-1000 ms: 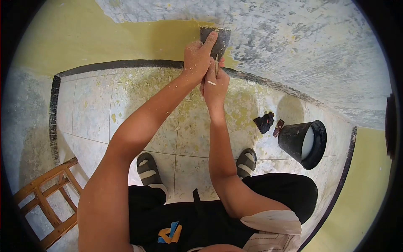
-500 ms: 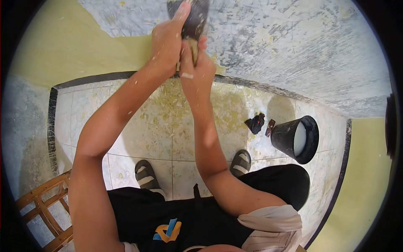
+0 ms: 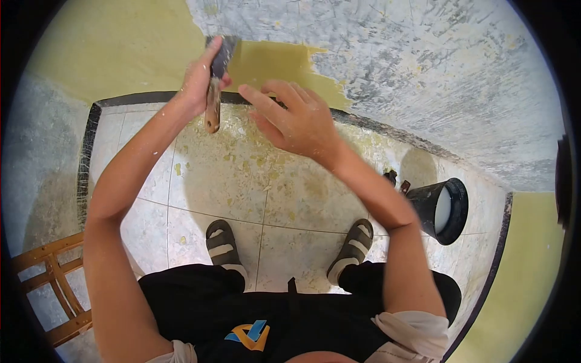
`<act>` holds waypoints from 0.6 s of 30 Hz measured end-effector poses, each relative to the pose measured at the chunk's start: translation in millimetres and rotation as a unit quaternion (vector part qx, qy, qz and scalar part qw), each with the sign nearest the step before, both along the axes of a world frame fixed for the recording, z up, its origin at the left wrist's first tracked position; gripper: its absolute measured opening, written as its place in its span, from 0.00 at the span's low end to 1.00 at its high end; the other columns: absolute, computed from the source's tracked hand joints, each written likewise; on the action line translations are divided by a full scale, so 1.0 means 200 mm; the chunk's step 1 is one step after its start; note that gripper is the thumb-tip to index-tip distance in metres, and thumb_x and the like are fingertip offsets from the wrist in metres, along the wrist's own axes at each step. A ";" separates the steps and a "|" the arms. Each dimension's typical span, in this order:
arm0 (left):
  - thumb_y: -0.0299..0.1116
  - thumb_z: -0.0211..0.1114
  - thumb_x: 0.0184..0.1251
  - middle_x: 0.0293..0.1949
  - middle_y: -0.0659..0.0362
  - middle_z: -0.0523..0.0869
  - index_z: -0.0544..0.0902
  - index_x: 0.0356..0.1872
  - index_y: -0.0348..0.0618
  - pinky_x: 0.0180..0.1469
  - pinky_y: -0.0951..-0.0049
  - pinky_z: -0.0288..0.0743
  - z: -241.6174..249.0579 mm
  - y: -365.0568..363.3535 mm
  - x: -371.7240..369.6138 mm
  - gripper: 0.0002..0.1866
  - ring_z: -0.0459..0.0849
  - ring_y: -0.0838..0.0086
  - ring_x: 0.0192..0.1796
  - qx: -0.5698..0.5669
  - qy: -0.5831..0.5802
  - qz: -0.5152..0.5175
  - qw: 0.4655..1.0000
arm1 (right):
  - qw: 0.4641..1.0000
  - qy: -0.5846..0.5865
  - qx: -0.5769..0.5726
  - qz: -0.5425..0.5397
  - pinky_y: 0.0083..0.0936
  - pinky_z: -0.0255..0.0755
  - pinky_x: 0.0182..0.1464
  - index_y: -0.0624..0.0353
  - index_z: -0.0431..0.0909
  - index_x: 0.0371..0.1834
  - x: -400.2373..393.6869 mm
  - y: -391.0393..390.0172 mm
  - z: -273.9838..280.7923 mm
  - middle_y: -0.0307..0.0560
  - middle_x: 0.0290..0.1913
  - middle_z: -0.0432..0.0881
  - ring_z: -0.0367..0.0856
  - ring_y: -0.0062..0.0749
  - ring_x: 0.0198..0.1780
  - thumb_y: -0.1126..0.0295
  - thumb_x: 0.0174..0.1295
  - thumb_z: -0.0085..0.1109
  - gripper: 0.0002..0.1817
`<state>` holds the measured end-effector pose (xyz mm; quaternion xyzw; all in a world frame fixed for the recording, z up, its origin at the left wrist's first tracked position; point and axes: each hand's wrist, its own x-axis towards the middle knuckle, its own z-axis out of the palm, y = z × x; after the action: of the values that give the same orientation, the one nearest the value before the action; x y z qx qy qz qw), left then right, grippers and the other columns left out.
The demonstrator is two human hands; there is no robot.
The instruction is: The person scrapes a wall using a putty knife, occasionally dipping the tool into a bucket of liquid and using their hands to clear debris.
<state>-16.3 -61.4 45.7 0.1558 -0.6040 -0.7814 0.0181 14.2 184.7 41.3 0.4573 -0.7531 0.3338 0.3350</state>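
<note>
My left hand [image 3: 200, 83] grips a wide scraper [image 3: 213, 100], its dark blade pointing up toward the wall and its worn wooden handle hanging below the fingers. My right hand [image 3: 296, 121] is to the right of the scraper, holding nothing, its fingers apart and slightly blurred. Behind both hands the wall shows yellow-green paint [image 3: 266, 63] with a ragged edge, beside a bared grey-white patch [image 3: 411, 60]. Pale flakes stick to my left forearm.
A black bucket [image 3: 423, 202] holding whitish liquid stands on the right, near a dark crumpled thing [image 3: 390, 176]. Paint flakes litter the tiled floor [image 3: 224, 187]. A wooden frame [image 3: 57, 284] stands at the lower left. Two sandaled feet are below.
My right hand has let go of the scraper and moved right, its fingers spreading. My left hand has moved left and down with the scraper. The view has shifted.
</note>
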 end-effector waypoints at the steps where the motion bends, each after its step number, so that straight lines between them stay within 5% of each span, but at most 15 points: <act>1: 0.59 0.62 0.77 0.22 0.64 0.81 0.81 0.34 0.47 0.28 0.77 0.73 -0.04 0.02 0.05 0.24 0.75 0.78 0.20 -0.016 -0.025 -0.026 0.999 | 0.996 0.037 0.079 0.023 0.33 0.80 0.42 0.47 0.80 0.65 -0.02 0.05 0.03 0.41 0.46 0.80 0.84 0.36 0.41 0.64 0.62 0.69 0.25; 3: 0.59 0.66 0.74 0.22 0.62 0.80 0.81 0.31 0.44 0.23 0.75 0.71 -0.18 0.09 0.12 0.26 0.78 0.75 0.21 -0.044 -0.091 -0.054 0.993 | 0.983 0.060 0.171 0.027 0.34 0.81 0.44 0.48 0.80 0.66 -0.04 0.20 0.05 0.42 0.46 0.80 0.85 0.36 0.41 0.65 0.62 0.70 0.26; 5: 0.60 0.66 0.73 0.20 0.61 0.78 0.80 0.29 0.43 0.23 0.71 0.71 -0.35 0.17 0.23 0.28 0.77 0.74 0.20 -0.071 -0.116 -0.104 0.985 | 0.920 -0.008 0.380 0.093 0.35 0.82 0.42 0.45 0.83 0.60 -0.04 0.47 0.03 0.43 0.45 0.82 0.86 0.37 0.44 0.60 0.65 0.64 0.19; 9: 0.61 0.66 0.73 0.20 0.60 0.78 0.80 0.30 0.41 0.21 0.71 0.71 -0.65 0.23 0.45 0.29 0.78 0.73 0.16 -0.076 -0.210 -0.195 0.955 | 0.667 -0.369 0.644 -0.067 0.47 0.79 0.56 0.52 0.82 0.59 -0.05 1.13 0.04 0.53 0.52 0.84 0.85 0.53 0.54 0.58 0.66 0.64 0.20; 12: 0.62 0.66 0.72 0.21 0.60 0.80 0.81 0.32 0.40 0.21 0.72 0.72 -0.67 0.28 0.56 0.29 0.80 0.73 0.17 -0.094 -0.237 -0.210 0.944 | 0.589 -0.469 0.642 -0.142 0.49 0.77 0.60 0.52 0.80 0.62 -0.01 1.51 -0.17 0.56 0.54 0.85 0.83 0.54 0.58 0.56 0.66 0.66 0.24; 15: 0.62 0.67 0.72 0.21 0.59 0.81 0.82 0.35 0.39 0.20 0.73 0.72 -0.78 0.26 0.64 0.29 0.80 0.73 0.17 -0.088 -0.278 -0.200 0.935 | 0.677 -0.551 0.403 -0.277 0.46 0.74 0.67 0.49 0.75 0.70 0.12 1.81 -0.63 0.63 0.61 0.80 0.79 0.58 0.65 0.52 0.62 0.71 0.33; 18: 0.62 0.68 0.71 0.21 0.59 0.81 0.83 0.43 0.36 0.19 0.75 0.76 -0.77 0.25 0.69 0.31 0.81 0.73 0.16 -0.099 -0.309 -0.172 0.930 | 0.643 -0.554 0.391 -0.356 0.52 0.65 0.76 0.46 0.63 0.80 0.25 1.80 -0.97 0.59 0.71 0.73 0.72 0.70 0.70 0.47 0.59 0.74 0.47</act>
<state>121.3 -10.7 -108.5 0.2807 -0.6717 -0.6215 -0.2893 63.2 544.8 -152.7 -0.0280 -0.9631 0.0544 -0.2620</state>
